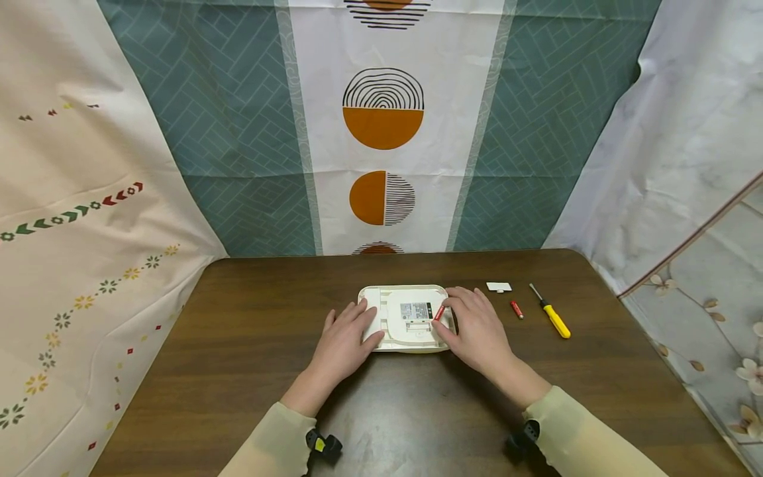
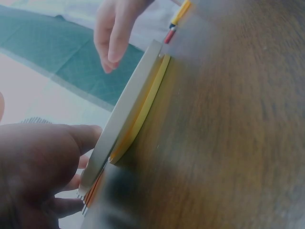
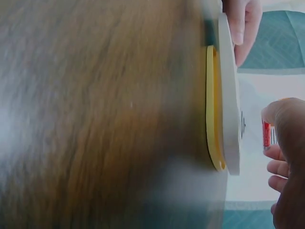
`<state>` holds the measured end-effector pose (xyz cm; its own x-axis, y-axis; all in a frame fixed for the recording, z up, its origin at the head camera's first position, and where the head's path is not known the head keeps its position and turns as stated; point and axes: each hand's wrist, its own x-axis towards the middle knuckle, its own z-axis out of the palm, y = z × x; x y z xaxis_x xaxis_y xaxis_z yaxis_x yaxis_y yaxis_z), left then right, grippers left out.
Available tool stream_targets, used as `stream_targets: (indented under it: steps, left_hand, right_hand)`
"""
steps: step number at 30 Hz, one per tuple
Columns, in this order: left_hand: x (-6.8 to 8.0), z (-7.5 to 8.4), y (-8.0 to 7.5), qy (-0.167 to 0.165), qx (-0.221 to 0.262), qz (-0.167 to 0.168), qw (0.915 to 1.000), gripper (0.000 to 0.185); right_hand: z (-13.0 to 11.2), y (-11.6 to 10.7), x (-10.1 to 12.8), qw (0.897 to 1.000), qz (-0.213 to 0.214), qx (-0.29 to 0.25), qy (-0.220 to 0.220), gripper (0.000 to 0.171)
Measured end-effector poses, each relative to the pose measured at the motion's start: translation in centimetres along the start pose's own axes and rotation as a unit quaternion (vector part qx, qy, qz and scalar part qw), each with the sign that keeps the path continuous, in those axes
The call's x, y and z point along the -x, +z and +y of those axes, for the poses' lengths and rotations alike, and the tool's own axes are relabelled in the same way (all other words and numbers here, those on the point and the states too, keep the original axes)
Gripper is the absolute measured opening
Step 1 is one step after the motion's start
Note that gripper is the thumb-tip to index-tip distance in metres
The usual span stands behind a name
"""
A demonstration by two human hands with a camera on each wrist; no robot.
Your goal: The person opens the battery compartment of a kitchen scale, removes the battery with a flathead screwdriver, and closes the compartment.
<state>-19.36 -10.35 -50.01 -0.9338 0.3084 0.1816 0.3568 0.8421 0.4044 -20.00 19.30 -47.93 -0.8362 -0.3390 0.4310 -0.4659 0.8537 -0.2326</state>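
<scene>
While the left hand (image 1: pixel 344 341) rests flat, fingers straight, on the white device (image 1: pixel 407 318) lying mid-table (image 1: pixel 238 344), the right hand (image 1: pixel 473 329) pinches a red battery (image 1: pixel 439 313) over its right side — another battery (image 1: pixel 516 309), a screwdriver (image 1: pixel 551 312) (yellow-handled) and a small white cover (image 1: pixel 499 287) lie beyond.
</scene>
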Motion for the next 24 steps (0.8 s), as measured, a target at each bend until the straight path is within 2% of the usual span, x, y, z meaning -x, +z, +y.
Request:
stream_targets:
  steps: [10,13,24]
  left_hand:
    - [-0.1,-0.1,0.2,0.005,-0.001,0.006,1.0000,0.058]
    - [0.0,-0.1,0.1,-0.001,0.000,-0.001,1.0000,0.059]
    - [0.0,0.1,-0.1,-0.005,0.008,-0.003,1.0000,0.060]
  right_hand:
    - [2.4,-1.3,0.6,0.999,-0.007,0.015,0.032,0.043]
    - [3.3,-1.7,0.8,0.999,-0.006,0.021,0.040,0.043]
    - [6.2,-2.2,2.1,0.998,0.016,0.031,0.046,0.037]
